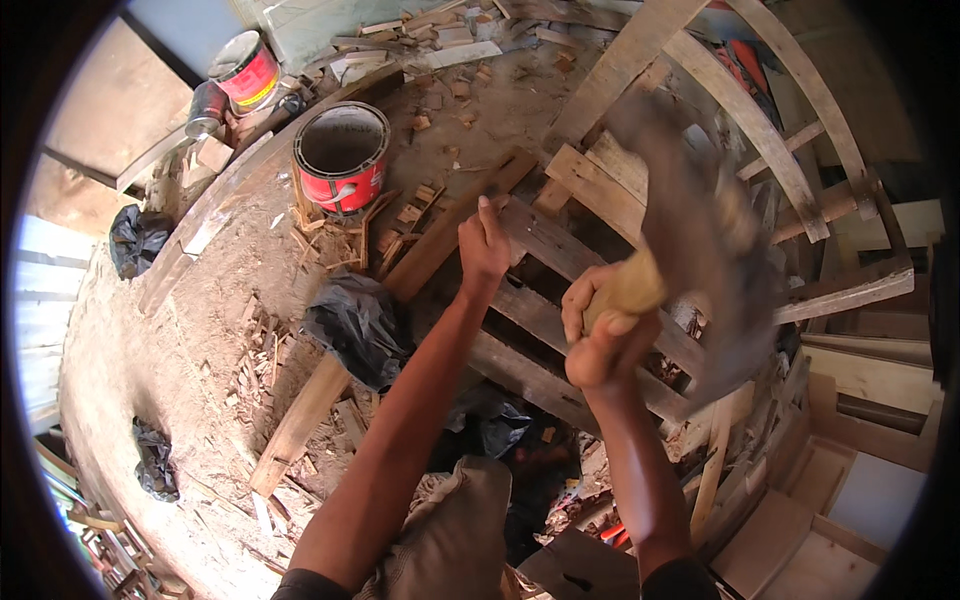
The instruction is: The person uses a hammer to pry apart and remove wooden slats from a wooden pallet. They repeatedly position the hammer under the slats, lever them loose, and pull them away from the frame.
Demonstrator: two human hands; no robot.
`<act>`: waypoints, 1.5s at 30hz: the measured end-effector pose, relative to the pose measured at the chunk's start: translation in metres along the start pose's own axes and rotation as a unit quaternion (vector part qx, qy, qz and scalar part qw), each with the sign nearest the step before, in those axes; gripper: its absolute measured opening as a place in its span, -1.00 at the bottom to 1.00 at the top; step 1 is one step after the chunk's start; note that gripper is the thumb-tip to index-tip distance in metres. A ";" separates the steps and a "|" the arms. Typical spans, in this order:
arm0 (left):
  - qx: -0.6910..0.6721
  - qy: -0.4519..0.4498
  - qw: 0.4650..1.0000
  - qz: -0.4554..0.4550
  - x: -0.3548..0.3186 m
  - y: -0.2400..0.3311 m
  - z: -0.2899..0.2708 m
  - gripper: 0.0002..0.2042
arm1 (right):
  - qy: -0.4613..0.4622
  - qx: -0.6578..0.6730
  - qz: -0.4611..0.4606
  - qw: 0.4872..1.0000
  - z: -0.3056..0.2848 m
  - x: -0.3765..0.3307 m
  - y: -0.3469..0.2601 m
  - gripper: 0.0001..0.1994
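Observation:
In front of me lies a frame of weathered wooden slats (540,310). My left hand (484,245) is closed at the near-left end of its upper slat, thumb pointing up; the fingers' undersides are hidden. A brown plank (430,255) runs beneath that hand. My right hand (605,335) is wrapped round the yellowish handle of a tool (632,285), raised over the slats' right part. The tool's broad, dark brown far part is smeared by motion, so its kind cannot be made out.
A red bucket (342,185) stands at the left beyond my left hand, and another red can (245,75) behind it. Black plastic bags (358,325) and wood scraps lie on the dirt floor. Curved wooden frames (745,115) rise at the far right, with wooden panels (870,375) below.

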State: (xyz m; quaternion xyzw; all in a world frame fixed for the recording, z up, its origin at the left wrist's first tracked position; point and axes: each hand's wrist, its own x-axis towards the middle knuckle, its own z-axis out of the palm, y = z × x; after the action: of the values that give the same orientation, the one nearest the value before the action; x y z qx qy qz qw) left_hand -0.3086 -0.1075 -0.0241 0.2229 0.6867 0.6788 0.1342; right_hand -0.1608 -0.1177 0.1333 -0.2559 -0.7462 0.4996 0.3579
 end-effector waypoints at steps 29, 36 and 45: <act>-0.062 0.060 0.994 0.066 0.001 -0.005 0.001 -0.51 | -0.142 -0.312 0.292 0.893 -0.029 -0.008 0.092 -0.41; -0.073 0.005 0.997 0.023 -0.003 -0.004 0.002 -0.56 | -0.027 -0.161 0.072 0.984 -0.028 -0.014 0.074 -0.37; -0.078 0.029 0.996 0.038 -0.002 -0.005 0.000 -0.59 | -0.039 -0.237 0.090 0.966 -0.007 -0.019 0.070 -0.33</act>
State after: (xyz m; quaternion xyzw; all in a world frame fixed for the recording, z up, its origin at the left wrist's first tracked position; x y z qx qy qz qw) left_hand -0.3077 -0.1083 -0.0297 0.2183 0.6264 0.7408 0.1055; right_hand -0.1416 -0.1023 0.0649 -0.3798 -0.8307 0.3484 0.2107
